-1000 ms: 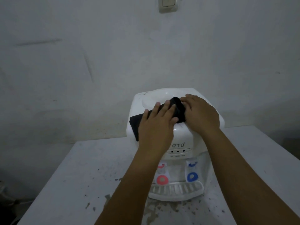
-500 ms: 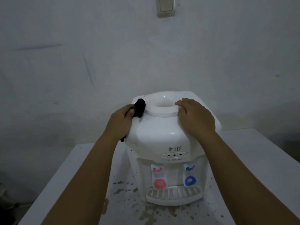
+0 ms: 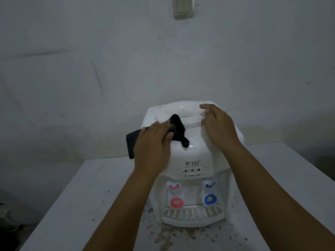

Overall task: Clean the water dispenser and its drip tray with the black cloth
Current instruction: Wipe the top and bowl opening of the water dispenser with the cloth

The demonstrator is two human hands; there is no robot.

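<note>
A white tabletop water dispenser [image 3: 192, 154] stands in the middle, with a red tap [image 3: 175, 201] and a blue tap [image 3: 210, 199] on its front. Its slotted white drip tray [image 3: 193, 214] sits at the base. My left hand [image 3: 154, 144] holds the black cloth [image 3: 178, 127] against the dispenser's upper left shoulder, next to the raised bottle collar. The cloth sticks out on both sides of the hand. My right hand [image 3: 219, 127] rests with relaxed fingers on the top right of the dispenser.
The dispenser stands on a white table [image 3: 90, 205] with dark specks and stains around the base. A grey wall rises close behind, with a light switch [image 3: 183, 7] high up. The table's left edge drops to a dark floor.
My left hand has carried the cloth from the dispenser's left side back up onto the top left shoulder. My right hand has stayed on the top right.
</note>
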